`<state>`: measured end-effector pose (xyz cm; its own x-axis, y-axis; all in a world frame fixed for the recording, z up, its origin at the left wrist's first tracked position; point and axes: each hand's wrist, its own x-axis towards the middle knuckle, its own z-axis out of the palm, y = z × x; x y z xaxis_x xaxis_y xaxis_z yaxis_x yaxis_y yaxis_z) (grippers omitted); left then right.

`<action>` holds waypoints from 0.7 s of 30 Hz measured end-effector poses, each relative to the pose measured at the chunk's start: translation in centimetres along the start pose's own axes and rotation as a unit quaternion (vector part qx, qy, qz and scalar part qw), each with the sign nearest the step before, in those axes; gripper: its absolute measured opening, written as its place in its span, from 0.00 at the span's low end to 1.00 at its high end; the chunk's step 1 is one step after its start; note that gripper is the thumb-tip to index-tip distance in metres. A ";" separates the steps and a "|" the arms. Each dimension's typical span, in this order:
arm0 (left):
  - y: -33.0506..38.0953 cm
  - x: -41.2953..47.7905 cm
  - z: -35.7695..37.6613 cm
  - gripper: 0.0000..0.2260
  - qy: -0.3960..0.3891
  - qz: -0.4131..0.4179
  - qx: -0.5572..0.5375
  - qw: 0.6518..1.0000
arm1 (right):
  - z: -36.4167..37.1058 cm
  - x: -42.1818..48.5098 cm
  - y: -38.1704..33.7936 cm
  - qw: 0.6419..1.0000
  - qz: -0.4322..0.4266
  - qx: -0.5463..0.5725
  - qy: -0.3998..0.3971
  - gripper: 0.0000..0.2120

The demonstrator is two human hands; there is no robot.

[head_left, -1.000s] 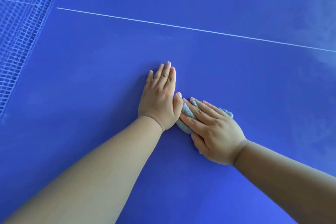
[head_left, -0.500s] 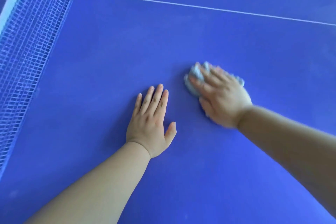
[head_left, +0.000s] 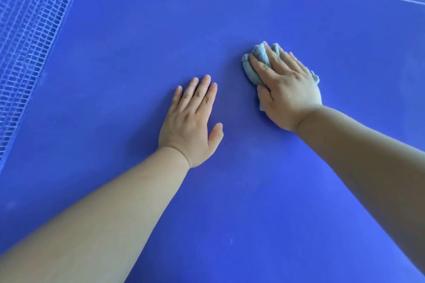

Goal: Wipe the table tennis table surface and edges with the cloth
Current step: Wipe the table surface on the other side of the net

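Seemingly crumpled pale-blue cloth (head_left: 249, 69) (right hand (head_left: 287, 94))

Most of the cloth (head_left: 251, 71) lies hidden under the right hand (head_left: 287, 89); I see only crumpled folds past its fingers. The net (head_left: 27, 41) is cut by the frame's left and top edges, its mesh blurred in the upper left. The desk (head_left: 138, 30) runs past every edge, and both forearms are cut off low in the frame.
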<state>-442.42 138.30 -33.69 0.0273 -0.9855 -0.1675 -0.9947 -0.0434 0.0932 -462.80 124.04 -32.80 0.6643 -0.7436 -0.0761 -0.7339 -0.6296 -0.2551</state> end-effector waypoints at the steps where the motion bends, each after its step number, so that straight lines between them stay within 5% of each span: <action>1: 0.0 0.0 0.0 0.36 -0.001 0.001 -0.005 1.000 | 0.6 -2.4 -1.1 1.000 -0.027 -0.006 -0.008 0.31; 8: 0.2 -0.1 -0.8 0.36 -0.012 -0.001 -0.005 1.000 | 3.7 -16.7 -6.5 0.970 -0.228 -0.001 -0.080 0.30; 15: 0.1 -0.1 -0.7 0.37 -0.012 0.003 -0.016 1.000 | 1.9 -7.2 -3.6 1.000 0.013 -0.005 0.009 0.29; 21: 0.0 -0.4 -0.6 0.37 -0.003 0.003 -0.036 0.999 | 3.4 -12.2 -8.2 1.000 -0.012 0.004 0.005 0.31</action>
<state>-442.41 138.56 -33.01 0.0210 -0.9849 -0.1719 -0.9851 -0.0497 0.1644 -464.40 138.98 -33.04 0.6809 -0.7299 -0.0609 -0.7162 -0.6461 -0.2637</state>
